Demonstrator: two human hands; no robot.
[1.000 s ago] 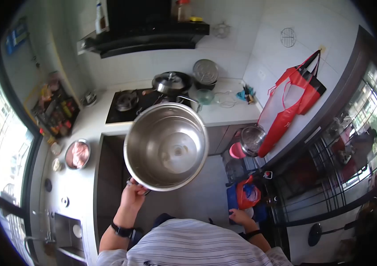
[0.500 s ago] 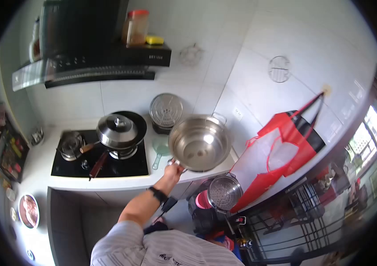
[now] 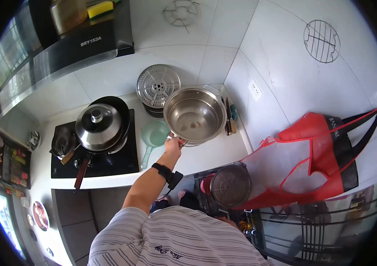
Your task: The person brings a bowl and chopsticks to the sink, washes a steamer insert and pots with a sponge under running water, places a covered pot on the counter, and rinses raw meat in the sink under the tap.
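My left hand (image 3: 173,144), with a black band on the wrist, is closed around the near handle of a wide stainless steel pot (image 3: 195,116). The pot is at the right end of the counter, its open top facing me, with a few brownish marks on its bottom. Just left of the pot lies a pale green strainer or ladle (image 3: 154,134) with a long handle. Behind it a perforated steel steamer plate (image 3: 158,84) leans upright. My right hand does not show clearly.
A lidded wok (image 3: 98,126) sits on the black gas hob (image 3: 113,163) at left. A perforated steel pot (image 3: 230,186) is low at right, below the counter. A red and black apron (image 3: 326,155) hangs on the right wall. Knives (image 3: 229,117) stand in the corner.
My view has shifted closer and downward over the counter. My left hand keeps its hold on the pot handle, and the pot stays at about the same place beside the green utensil.
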